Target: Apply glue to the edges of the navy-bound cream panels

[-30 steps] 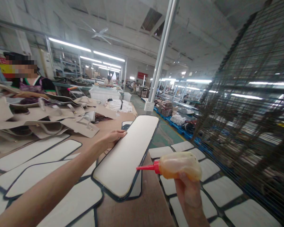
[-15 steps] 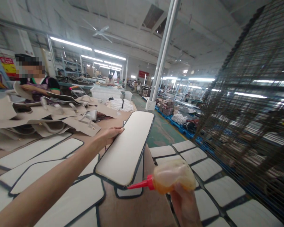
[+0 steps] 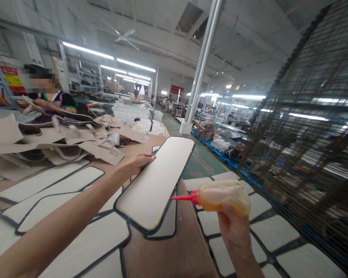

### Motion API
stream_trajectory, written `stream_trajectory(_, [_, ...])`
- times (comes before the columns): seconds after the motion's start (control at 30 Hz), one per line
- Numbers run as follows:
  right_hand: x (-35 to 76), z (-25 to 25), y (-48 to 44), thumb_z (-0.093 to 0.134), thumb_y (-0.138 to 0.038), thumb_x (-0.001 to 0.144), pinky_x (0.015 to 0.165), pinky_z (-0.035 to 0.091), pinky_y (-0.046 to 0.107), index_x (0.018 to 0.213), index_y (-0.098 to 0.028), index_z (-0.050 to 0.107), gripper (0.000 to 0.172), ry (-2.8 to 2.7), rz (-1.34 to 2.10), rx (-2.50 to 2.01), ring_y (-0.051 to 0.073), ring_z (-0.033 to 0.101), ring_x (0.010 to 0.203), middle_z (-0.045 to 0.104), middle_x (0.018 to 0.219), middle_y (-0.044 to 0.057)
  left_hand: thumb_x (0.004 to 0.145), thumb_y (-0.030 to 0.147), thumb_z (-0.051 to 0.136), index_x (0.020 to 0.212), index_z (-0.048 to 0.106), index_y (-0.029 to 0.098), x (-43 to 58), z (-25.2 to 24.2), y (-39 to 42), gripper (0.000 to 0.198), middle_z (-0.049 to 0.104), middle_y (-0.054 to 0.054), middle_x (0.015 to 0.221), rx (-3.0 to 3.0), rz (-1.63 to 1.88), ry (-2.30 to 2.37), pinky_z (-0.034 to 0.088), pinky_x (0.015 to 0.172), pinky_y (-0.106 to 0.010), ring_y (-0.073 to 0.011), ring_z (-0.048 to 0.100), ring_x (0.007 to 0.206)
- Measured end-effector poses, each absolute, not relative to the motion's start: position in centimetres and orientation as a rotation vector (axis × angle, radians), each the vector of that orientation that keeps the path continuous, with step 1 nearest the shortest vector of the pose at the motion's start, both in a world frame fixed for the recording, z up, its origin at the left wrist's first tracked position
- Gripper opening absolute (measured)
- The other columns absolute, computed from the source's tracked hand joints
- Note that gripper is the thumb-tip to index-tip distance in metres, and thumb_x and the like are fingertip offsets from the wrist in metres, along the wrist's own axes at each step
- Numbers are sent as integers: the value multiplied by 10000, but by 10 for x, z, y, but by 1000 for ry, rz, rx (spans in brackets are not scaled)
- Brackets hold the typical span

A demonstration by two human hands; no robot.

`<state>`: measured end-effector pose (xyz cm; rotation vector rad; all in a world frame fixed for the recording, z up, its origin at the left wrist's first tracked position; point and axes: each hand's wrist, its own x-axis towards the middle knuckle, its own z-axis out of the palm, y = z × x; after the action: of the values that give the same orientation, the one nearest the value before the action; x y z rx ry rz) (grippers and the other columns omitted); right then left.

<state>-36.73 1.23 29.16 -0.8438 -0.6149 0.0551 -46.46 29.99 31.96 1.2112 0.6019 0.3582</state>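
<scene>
My left hand point(image 3: 142, 161) grips the left edge of a long white panel point(image 3: 155, 183) with rounded corners and a dark rim, holding it tilted above the table. In my right hand point(image 3: 234, 224) is a soft, translucent glue bottle point(image 3: 224, 196) with amber liquid inside. Its thin red nozzle point(image 3: 184, 197) points left, and the tip meets the panel's right edge near the lower end. A yellowish line shows along the panel's lower border. Beneath the held panel lies another dark-rimmed white panel point(image 3: 167, 222) on the brown table point(image 3: 162, 256).
More dark-rimmed panels point(image 3: 89, 241) overlap on the table at left. Beige bag pieces with handles point(image 3: 60, 148) are heaped behind them. Rows of white panels point(image 3: 274, 231) lie at right, below a wire-mesh rack point(image 3: 304, 104). A co-worker point(image 3: 50, 98) handles a beige piece at far left.
The bottle in my right hand has moved up and right, its nozzle going from the panel's bottom corner to its right edge. The held panel has shifted slightly right.
</scene>
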Motion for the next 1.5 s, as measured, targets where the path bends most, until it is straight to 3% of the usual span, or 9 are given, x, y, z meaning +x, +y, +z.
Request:
stream_trajectory(0.3, [-390,273,5,800,-234,623,674,553,255,913,-232,707,304,-622,222,-868,182,650,714,665,774,42,732,131,662,897,662,106,-465,316,303,168,691,-65,648,1194,409,621,536,505,-283,-185,634,530])
stream_trajectory(0.43, [-380,288,11,802,-262,606,680,559,272,837,-201,706,258,-595,90,-839,192,652,716,662,748,40,678,163,722,898,664,112,-465,319,297,233,693,-65,655,1190,408,623,535,508,-292,-201,642,546])
stream_trajectory(0.57, [-366,292,18,813,-217,574,736,545,248,879,-228,698,327,-546,-8,-828,170,648,766,670,822,15,646,173,749,878,669,108,-466,321,295,253,693,-73,667,1178,411,618,525,496,-287,-203,641,546])
stream_trajectory(0.67, [-373,277,16,812,-208,592,726,548,249,918,-231,698,347,-573,78,-863,177,649,783,672,852,30,626,169,763,852,670,109,-467,320,298,251,691,-76,660,1168,419,618,520,493,-286,-205,639,545])
stream_trajectory(0.83, [-391,271,16,769,-271,670,677,560,281,873,-215,708,219,-636,352,-825,209,661,747,679,836,67,639,173,744,943,662,117,-472,307,300,320,695,-69,689,1177,500,640,517,510,-284,-203,643,572])
stream_trajectory(1.03, [-349,307,48,838,-216,535,799,520,247,937,-191,652,443,-502,55,-731,154,621,832,644,856,5,650,228,743,1027,653,141,-474,291,269,396,709,-40,758,1261,538,537,502,537,-248,-173,640,606])
stream_trajectory(1.17, [-320,303,61,841,-167,496,787,497,207,980,-158,612,536,-511,-62,-770,132,588,842,621,896,-5,641,241,755,1097,630,153,-474,294,253,481,708,-33,753,1233,488,546,483,523,-234,-160,629,582])
stream_trajectory(1.33, [-310,288,60,838,-215,531,778,519,229,996,-169,610,520,-476,-38,-758,152,612,820,644,899,10,621,301,763,1071,640,165,-475,297,259,485,715,-50,854,1229,386,419,495,570,-249,-181,647,651])
stream_trajectory(1.5, [-305,288,60,851,-243,516,786,525,243,966,-185,618,510,-437,-26,-754,161,624,830,655,907,15,589,315,756,1090,637,150,-475,299,256,541,699,-70,989,1185,380,413,508,705,-276,-239,648,867])
